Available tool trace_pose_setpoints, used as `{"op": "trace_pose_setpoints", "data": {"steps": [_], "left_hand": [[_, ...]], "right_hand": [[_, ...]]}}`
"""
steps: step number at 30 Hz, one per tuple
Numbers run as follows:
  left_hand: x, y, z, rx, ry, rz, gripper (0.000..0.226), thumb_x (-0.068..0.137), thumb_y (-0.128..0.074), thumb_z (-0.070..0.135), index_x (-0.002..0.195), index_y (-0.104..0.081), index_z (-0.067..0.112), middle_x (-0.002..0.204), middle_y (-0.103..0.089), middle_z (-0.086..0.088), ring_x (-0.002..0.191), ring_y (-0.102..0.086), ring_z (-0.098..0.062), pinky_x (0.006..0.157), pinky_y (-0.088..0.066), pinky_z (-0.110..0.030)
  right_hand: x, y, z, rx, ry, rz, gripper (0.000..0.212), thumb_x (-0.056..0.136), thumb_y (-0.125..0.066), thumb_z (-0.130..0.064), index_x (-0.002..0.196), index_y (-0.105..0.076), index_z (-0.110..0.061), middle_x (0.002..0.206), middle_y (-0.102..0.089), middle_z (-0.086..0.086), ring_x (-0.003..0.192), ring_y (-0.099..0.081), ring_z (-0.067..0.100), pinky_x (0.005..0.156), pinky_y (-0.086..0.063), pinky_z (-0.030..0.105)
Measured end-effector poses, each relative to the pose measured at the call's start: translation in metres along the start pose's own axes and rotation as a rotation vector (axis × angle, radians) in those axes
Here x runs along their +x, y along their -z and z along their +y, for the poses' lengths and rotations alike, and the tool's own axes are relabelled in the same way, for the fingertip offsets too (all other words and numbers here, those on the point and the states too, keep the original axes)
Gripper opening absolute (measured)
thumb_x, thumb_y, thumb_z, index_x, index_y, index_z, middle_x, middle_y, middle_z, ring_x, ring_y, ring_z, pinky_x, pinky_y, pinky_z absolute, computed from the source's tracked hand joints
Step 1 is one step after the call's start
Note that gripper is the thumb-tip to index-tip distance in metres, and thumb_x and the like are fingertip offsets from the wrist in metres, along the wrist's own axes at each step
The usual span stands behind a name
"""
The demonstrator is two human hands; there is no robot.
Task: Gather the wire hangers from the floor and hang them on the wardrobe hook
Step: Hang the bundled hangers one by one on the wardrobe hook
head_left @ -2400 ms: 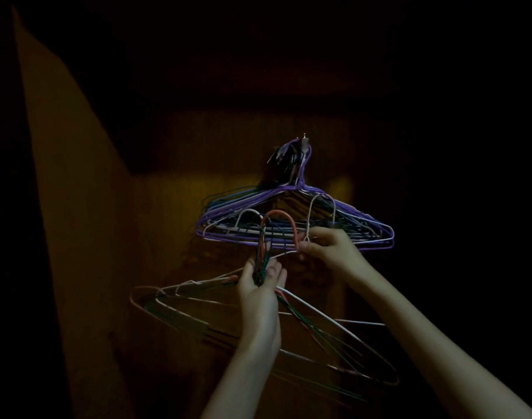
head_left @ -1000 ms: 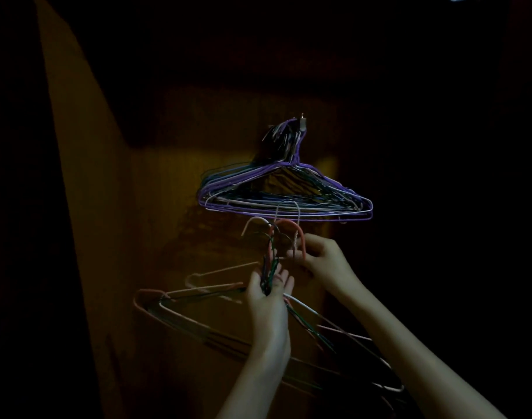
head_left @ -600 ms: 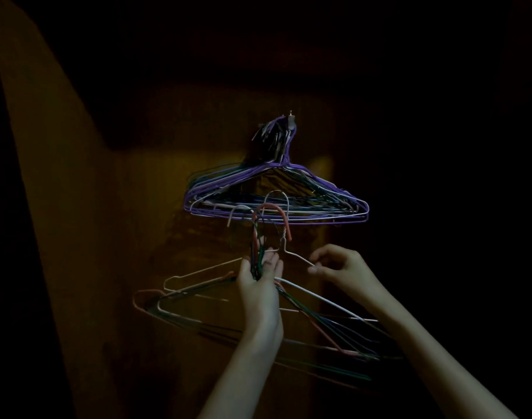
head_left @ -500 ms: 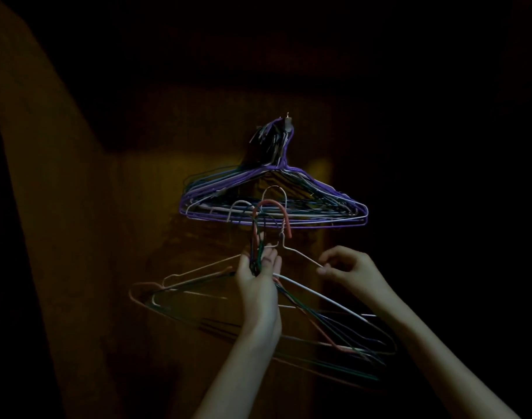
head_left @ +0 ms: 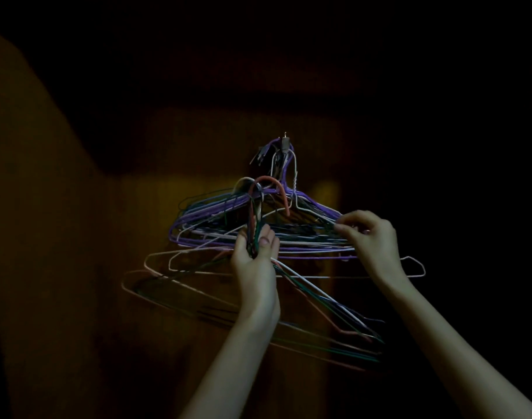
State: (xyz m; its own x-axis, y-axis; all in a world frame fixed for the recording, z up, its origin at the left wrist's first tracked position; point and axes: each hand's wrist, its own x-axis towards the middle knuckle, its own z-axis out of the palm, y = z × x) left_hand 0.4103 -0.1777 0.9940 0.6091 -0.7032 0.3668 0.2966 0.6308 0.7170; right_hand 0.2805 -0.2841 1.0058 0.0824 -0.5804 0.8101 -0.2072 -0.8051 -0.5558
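Dim brown wardrobe panel (head_left: 131, 297); left hand (head_left: 254, 261) grips thin wire hangers' necks (head_left: 254, 228), right hand (head_left: 370, 237) pinches a white hanger (head_left: 307, 211).

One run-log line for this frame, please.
left hand: grips hanger bundle | right hand: pinches white hanger on wardrobe hook

A home wardrobe's dim interior: brown wooden panels (head_left: 77, 267) and wire hangers (head_left: 258, 219) bunched on a hook (head_left: 285, 143).
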Motion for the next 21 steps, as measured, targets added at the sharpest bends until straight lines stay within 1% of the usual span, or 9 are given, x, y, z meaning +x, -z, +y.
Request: {"op": "trace_pose_setpoints", "data": {"steps": [4, 7, 8, 10, 11, 13, 17, 19, 21], "left_hand": [[0.011, -0.007, 0.009, 0.010, -0.069, 0.017, 0.040, 0.098, -0.036, -0.002, 0.135, -0.042, 0.010, 0.126, -0.055, -0.012, 0.114, -0.056, -0.019, 0.097, -0.043, -0.026], [0.018, -0.013, 0.011, 0.024, -0.106, 0.025, 0.035, 0.098, -0.037, 0.000, 0.129, -0.047, 0.012, 0.122, -0.057, -0.010, 0.110, -0.057, -0.017, 0.096, -0.044, -0.025], [0.019, -0.014, 0.012, 0.023, -0.115, 0.025, 0.033, 0.098, -0.037, 0.000, 0.125, -0.050, 0.013, 0.122, -0.057, -0.010, 0.108, -0.058, -0.016, 0.096, -0.045, -0.025], [0.022, -0.014, 0.010, 0.007, -0.132, 0.031, 0.030, 0.098, -0.037, 0.001, 0.109, -0.053, 0.023, 0.119, -0.058, -0.009, 0.106, -0.058, -0.017, 0.096, -0.045, -0.026], [0.023, -0.014, 0.010, 0.000, -0.143, 0.034, 0.031, 0.098, -0.036, 0.001, 0.102, -0.052, 0.027, 0.117, -0.058, -0.008, 0.105, -0.059, -0.017, 0.096, -0.044, -0.027], [0.022, -0.014, 0.009, -0.017, -0.172, 0.034, 0.033, 0.098, -0.036, 0.001, 0.096, -0.050, 0.031, 0.112, -0.059, -0.005, 0.103, -0.060, -0.015, 0.095, -0.045, -0.026], [0.024, -0.014, 0.007, -0.071, -0.228, 0.041, 0.030, 0.097, -0.038, 0.002, 0.098, -0.051, 0.029, 0.103, -0.062, 0.001, 0.096, -0.063, -0.008, 0.089, -0.051, -0.020], [0.025, -0.014, 0.007, -0.082, -0.252, 0.046, 0.031, 0.097, -0.038, 0.002, 0.096, -0.052, 0.030, 0.102, -0.063, 0.002, 0.096, -0.063, -0.009, 0.088, -0.051, -0.019], [0.025, -0.013, 0.006, -0.057, -0.258, 0.057, 0.030, 0.097, -0.038, 0.001, 0.100, -0.054, 0.027, 0.104, -0.063, 0.001, 0.099, -0.063, -0.010, 0.089, -0.051, -0.020]], "right_hand": [[0.027, -0.006, -0.001, -0.015, 0.031, 0.048, 0.012, 0.081, -0.069, -0.012, 0.074, -0.066, -0.021, 0.078, -0.061, -0.004, 0.074, -0.054, 0.008, 0.067, -0.042, 0.021], [0.043, -0.014, 0.003, -0.035, 0.035, 0.055, 0.015, 0.080, -0.070, -0.013, 0.073, -0.064, -0.024, 0.078, -0.061, -0.003, 0.075, -0.055, 0.012, 0.070, -0.045, 0.031], [0.048, -0.016, 0.003, -0.038, 0.027, 0.057, 0.015, 0.080, -0.070, -0.014, 0.072, -0.064, -0.026, 0.079, -0.061, -0.002, 0.076, -0.056, 0.013, 0.071, -0.046, 0.033], [0.056, -0.022, 0.008, -0.064, 0.005, 0.051, 0.018, 0.080, -0.070, -0.017, 0.070, -0.063, -0.029, 0.079, -0.063, -0.002, 0.077, -0.057, 0.014, 0.071, -0.047, 0.036], [0.059, -0.025, 0.012, -0.080, -0.015, 0.042, 0.019, 0.080, -0.070, -0.017, 0.069, -0.062, -0.030, 0.077, -0.062, -0.004, 0.076, -0.057, 0.013, 0.071, -0.047, 0.035], [0.063, -0.029, 0.016, -0.088, -0.064, 0.023, 0.017, 0.081, -0.070, -0.019, 0.070, -0.063, -0.030, 0.072, -0.060, -0.010, 0.072, -0.055, 0.008, 0.069, -0.047, 0.033], [0.063, -0.032, 0.026, -0.093, -0.098, 0.008, 0.014, 0.079, -0.072, -0.019, 0.070, -0.065, -0.027, 0.071, -0.061, -0.007, 0.075, -0.057, 0.014, 0.069, -0.047, 0.033], [0.061, -0.033, 0.027, -0.072, -0.105, -0.007, 0.012, 0.080, -0.071, -0.017, 0.072, -0.066, -0.024, 0.069, -0.060, -0.010, 0.074, -0.057, 0.013, 0.069, -0.047, 0.033], [0.059, -0.034, 0.027, -0.081, -0.106, -0.020, 0.009, 0.081, -0.070, -0.017, 0.074, -0.067, -0.022, 0.071, -0.062, -0.008, 0.076, -0.058, 0.014, 0.071, -0.049, 0.036]]}}
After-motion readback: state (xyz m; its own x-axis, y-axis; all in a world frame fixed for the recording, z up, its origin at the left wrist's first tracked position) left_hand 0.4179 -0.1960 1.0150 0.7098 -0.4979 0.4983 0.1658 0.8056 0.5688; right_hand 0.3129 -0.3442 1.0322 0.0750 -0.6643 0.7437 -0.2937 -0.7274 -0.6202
